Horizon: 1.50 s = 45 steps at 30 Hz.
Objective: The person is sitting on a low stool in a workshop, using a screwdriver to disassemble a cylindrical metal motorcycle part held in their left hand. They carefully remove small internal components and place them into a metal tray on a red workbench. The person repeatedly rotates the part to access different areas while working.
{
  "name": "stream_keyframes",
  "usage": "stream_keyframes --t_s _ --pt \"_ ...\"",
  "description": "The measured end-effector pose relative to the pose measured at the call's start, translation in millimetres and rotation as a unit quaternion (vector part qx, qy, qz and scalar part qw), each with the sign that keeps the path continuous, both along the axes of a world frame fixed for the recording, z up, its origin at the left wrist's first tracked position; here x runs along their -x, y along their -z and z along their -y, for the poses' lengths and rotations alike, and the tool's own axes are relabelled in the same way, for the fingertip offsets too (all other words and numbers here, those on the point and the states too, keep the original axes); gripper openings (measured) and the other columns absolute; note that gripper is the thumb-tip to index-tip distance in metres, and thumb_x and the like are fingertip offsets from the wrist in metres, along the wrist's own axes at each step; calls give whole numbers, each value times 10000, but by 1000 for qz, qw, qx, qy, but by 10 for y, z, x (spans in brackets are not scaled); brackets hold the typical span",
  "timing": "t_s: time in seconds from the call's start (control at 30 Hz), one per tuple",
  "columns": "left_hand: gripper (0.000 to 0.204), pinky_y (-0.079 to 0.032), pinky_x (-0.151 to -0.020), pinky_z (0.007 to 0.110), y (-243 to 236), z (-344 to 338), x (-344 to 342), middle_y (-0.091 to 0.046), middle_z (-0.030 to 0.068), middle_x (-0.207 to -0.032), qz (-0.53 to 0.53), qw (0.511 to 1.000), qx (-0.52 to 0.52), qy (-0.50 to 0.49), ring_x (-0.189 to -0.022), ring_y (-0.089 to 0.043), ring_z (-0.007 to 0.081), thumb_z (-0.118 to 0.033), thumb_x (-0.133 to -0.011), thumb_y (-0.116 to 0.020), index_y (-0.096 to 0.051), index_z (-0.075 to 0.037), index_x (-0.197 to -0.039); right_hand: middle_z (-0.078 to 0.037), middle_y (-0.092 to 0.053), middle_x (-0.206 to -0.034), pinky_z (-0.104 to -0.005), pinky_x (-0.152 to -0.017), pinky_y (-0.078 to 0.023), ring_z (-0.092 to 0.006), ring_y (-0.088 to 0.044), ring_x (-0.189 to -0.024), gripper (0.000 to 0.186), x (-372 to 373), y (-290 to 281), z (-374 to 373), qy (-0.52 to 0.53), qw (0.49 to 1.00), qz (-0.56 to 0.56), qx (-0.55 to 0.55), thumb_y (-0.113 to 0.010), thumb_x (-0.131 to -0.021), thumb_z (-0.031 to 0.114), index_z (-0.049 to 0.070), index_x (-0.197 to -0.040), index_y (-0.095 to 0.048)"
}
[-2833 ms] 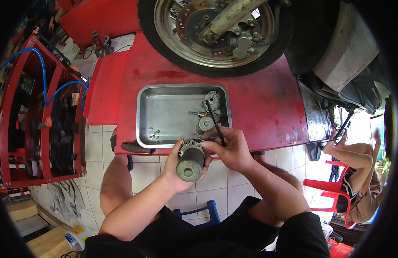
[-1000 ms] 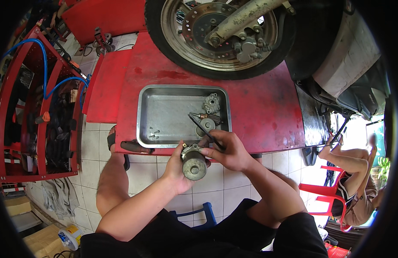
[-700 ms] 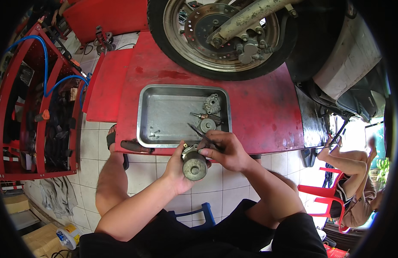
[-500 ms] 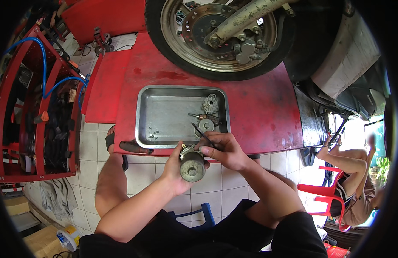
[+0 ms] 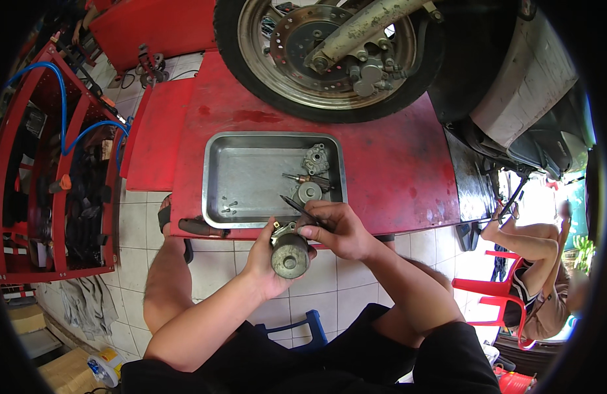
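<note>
My left hand (image 5: 260, 266) is wrapped round a dull metal cylinder that looks like a small motor (image 5: 290, 257), its round end with a central boss facing me. My right hand (image 5: 345, 231) pinches a thin, dark, pointed tool (image 5: 294, 204) that slants up to the left. Its fingers sit right by the motor's far end, and whether they touch it I cannot tell. Beyond both hands lies a steel tray (image 5: 207, 172). In it are a cast metal cover (image 5: 316, 159), a rod-like part with a coppery section (image 5: 308, 179), a round metal piece (image 5: 309, 192) and several small screws (image 5: 230, 206).
The tray rests on a red bench (image 5: 395, 177). A motorcycle front wheel (image 5: 329, 113) stands on the bench behind it. A dark-handled tool (image 5: 201, 227) lies at the bench's near edge. Left is a red shelf rack (image 5: 60, 262); right, a person sits on a red chair (image 5: 484, 287).
The view has shifted slightly, so the bench and tray appear a little further left. The dark tool's tip now sits slightly lower and further left. Both hands keep their hold.
</note>
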<state>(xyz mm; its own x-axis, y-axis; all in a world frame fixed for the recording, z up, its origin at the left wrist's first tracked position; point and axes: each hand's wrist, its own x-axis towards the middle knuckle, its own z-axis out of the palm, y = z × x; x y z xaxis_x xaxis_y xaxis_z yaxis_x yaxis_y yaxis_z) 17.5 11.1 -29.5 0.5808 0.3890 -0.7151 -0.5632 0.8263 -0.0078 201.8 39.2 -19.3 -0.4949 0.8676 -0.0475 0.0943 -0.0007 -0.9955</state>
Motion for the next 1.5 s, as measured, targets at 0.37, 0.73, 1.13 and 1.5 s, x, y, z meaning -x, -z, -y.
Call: stream_keyframes --t_s 0.37,0.73,1.13,1.5 --pt "658 -407 -479 305 11 -8 -17 -584 190 -886 7 1000 7 18 -639 -564 247 -707 -962 -294 -565 -129 -1123 -74 -500 -894 -310 -761 -402 -160 -485 -836 145 -52 -83 -14 -48 998 34 -9 -655 -931 86 -50 -944 -608" --pt "659 -441 -498 295 -36 -28 28 -549 197 -895 50 995 -14 82 -677 -566 246 -701 -962 -293 -554 -124 -1144 -134 -544 -839 -378 -709 -443 -290 -534 -785 160 -118 -238 3 -61 993 30 -101 -680 -908 81 -47 -961 -600" --pt "661 -414 -485 304 23 -27 -3 -548 182 -893 92 992 -16 82 -678 -554 254 -714 -954 -292 -552 -128 -1113 -136 -543 -854 -393 -720 -431 -288 -514 -779 201 -139 -197 22 -37 993 55 -103 -694 -902 122 -44 -964 -601" --pt "593 -516 -610 345 166 11 89 -635 116 -988 172 982 -39 64 -838 -648 281 -655 -991 -348 -558 -138 -1190 -101 -498 -813 -363 -701 -401 -226 -466 -772 226 -124 -177 3 -49 993 48 -93 -724 -883 130 -32 -899 -568"
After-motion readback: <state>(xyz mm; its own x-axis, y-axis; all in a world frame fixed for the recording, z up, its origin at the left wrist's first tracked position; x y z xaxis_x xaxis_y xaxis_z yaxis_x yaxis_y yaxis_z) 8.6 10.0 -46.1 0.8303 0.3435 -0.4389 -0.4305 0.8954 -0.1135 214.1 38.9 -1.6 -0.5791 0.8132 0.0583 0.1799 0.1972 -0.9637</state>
